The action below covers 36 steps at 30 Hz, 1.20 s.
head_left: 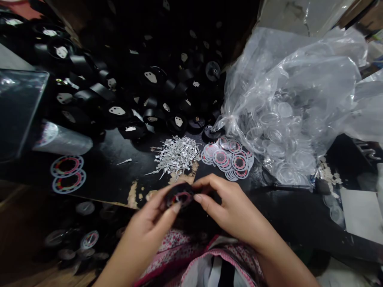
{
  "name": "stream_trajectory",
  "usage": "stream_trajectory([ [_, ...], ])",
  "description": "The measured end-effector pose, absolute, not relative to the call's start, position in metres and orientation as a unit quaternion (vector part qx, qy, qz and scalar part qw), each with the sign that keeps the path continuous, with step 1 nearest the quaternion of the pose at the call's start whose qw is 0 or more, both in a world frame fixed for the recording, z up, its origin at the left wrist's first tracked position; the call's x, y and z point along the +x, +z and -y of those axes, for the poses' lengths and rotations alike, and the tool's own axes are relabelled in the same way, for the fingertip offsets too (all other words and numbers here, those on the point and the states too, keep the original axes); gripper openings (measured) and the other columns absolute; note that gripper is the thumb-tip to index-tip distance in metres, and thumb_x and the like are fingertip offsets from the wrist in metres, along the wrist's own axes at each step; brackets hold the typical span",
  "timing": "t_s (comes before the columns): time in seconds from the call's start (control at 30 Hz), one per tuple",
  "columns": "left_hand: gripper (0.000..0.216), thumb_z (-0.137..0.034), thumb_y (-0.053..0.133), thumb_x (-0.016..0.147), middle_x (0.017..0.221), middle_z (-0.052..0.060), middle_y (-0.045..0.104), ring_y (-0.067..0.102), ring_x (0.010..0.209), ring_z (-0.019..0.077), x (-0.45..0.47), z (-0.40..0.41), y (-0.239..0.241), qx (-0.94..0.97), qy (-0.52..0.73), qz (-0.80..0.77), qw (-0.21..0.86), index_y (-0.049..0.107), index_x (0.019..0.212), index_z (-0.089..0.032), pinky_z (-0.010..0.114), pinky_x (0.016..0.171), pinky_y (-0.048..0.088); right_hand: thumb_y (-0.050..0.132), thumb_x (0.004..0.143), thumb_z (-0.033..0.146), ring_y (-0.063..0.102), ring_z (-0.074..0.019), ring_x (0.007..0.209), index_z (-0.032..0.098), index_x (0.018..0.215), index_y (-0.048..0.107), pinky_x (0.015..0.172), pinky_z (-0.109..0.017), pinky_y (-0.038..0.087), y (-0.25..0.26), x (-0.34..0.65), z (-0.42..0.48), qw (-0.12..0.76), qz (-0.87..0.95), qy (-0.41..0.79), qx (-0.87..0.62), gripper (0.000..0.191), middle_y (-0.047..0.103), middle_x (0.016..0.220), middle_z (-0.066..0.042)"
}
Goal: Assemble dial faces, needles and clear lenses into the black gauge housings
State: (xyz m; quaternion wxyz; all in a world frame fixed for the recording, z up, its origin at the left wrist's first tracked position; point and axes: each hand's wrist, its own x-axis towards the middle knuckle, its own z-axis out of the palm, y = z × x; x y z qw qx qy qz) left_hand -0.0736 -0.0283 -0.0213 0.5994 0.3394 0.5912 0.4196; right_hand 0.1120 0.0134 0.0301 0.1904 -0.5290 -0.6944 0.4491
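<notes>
A small round dial gauge (182, 195) with a black case and a red-marked face is held over the table's front edge. My left hand (149, 218) grips its left side, thumb across the front of the face. On its right side, my right hand (223, 203) has thumb and forefinger closed at the rim. Just beyond lies a heap of small pale pointers (177, 154). Printed dial discs (229, 158) are piled to the right of the pointers, and two more dial discs (68, 180) overlap at the left.
Many black gauge cases (152, 115) are heaped at the back. A clear plastic bag (287, 131) full of transparent round covers stands at the right, near a white card (362, 213). Finished-looking gauges (89, 240) lie below the table edge, lower left. A clear plastic roll (64, 138) lies left.
</notes>
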Motion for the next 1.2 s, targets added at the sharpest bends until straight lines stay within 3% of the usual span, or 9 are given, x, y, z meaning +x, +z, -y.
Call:
stream_trajectory([
  [0.13, 0.028, -0.035, 0.08, 0.08, 0.106, -0.002, 0.079, 0.073, 0.1, 0.0212, -0.082, 0.025, -0.021, 0.213, 0.505, -0.571, 0.611, 0.077, 0.107, -0.029, 0.025, 0.088, 0.06, 0.049, 0.099, 0.02, 0.067, -0.0269, 0.096, 0.016, 0.099, 0.067, 0.091, -0.045, 0.045, 0.023, 0.089, -0.038, 0.068, 0.786, 0.215, -0.575, 0.019, 0.073, 0.101, -0.011],
  [0.27, 0.02, -0.028, 0.084, 0.077, 0.099, -0.001, 0.078, 0.073, 0.093, 0.0161, -0.075, 0.016, -0.016, 0.17, 0.537, -0.54, 0.625, 0.077, 0.096, -0.026, 0.021, 0.082, 0.061, 0.049, 0.098, 0.025, 0.066, -0.0319, 0.094, 0.012, 0.103, 0.066, 0.084, -0.048, 0.045, 0.015, 0.068, -0.051, 0.01, 0.808, 0.117, -0.578, 0.022, 0.071, 0.1, -0.014],
  [0.53, 0.018, -0.027, 0.076, 0.085, 0.11, 0.004, 0.077, 0.072, 0.104, 0.0216, -0.077, 0.009, -0.013, 0.153, 0.539, -0.503, 0.658, 0.076, 0.102, -0.022, 0.03, 0.093, 0.06, 0.049, 0.099, 0.024, 0.065, -0.0286, 0.095, 0.015, 0.102, 0.063, 0.085, -0.043, 0.043, 0.013, 0.072, -0.051, 0.009, 0.802, 0.133, -0.582, 0.017, 0.071, 0.102, -0.011],
  [0.87, 0.016, -0.027, 0.075, 0.085, 0.107, 0.005, 0.079, 0.072, 0.108, 0.0248, -0.078, 0.008, -0.009, 0.131, 0.566, -0.507, 0.637, 0.076, 0.101, -0.023, 0.035, 0.095, 0.06, 0.048, 0.099, 0.021, 0.064, -0.0291, 0.093, 0.015, 0.1, 0.065, 0.082, -0.043, 0.042, 0.012, 0.065, -0.055, -0.004, 0.84, 0.091, -0.534, 0.018, 0.071, 0.099, -0.012],
  [1.07, 0.01, -0.025, 0.071, 0.09, 0.103, 0.0, 0.08, 0.072, 0.109, 0.0215, -0.08, 0.01, -0.01, 0.112, 0.597, -0.487, 0.627, 0.078, 0.097, -0.024, 0.035, 0.103, 0.056, 0.048, 0.1, 0.024, 0.064, -0.0257, 0.095, 0.017, 0.098, 0.065, 0.084, -0.041, 0.041, 0.02, 0.071, -0.05, 0.012, 0.829, 0.152, -0.539, 0.019, 0.072, 0.102, -0.008],
  [1.2, 0.013, -0.029, 0.072, 0.089, 0.105, 0.002, 0.081, 0.072, 0.11, 0.0222, -0.084, 0.014, -0.01, 0.108, 0.588, -0.51, 0.619, 0.078, 0.1, -0.024, 0.034, 0.104, 0.055, 0.051, 0.1, 0.023, 0.064, -0.0272, 0.097, 0.018, 0.1, 0.065, 0.084, -0.042, 0.042, 0.019, 0.069, -0.048, -0.008, 0.866, 0.13, -0.484, 0.015, 0.071, 0.104, -0.008],
])
